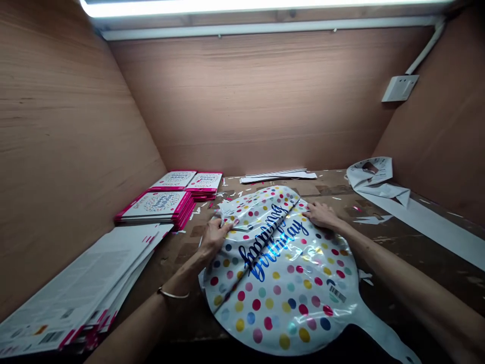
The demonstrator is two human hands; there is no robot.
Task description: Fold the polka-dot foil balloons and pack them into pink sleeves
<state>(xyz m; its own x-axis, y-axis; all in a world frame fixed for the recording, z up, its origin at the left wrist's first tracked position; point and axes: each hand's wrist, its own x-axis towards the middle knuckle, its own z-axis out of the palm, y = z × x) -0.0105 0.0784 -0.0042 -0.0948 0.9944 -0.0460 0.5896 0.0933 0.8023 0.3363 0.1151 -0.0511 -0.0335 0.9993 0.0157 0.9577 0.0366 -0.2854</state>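
A flat foil balloon (pixel 288 298) lies in front of me, white with multicoloured dots and blue "birthday" lettering. Its upper part is folded over, and a dark slanting crease line runs through the writing. The balloon's tail (pixel 379 328) points to the lower right. At the left end of the fold, my left hand (pixel 214 237), with a bangle on its wrist, pinches the balloon's edge. My right hand (pixel 322 216) has its fingers closed on the upper right edge, by the other end of the crease. Some of its fingertips are hard to make out.
Stacks of pink-edged printed packages (pixel 159 203) stand at the left rear. Nearer lie fanned printed card sleeves (pixel 98 273). White strips (pixel 278 176) lie by the back wall, a crumpled white sheet (pixel 371 174) and long strip (pixel 428 222) at right. Paper scraps dot the brown tabletop (pixel 329 189).
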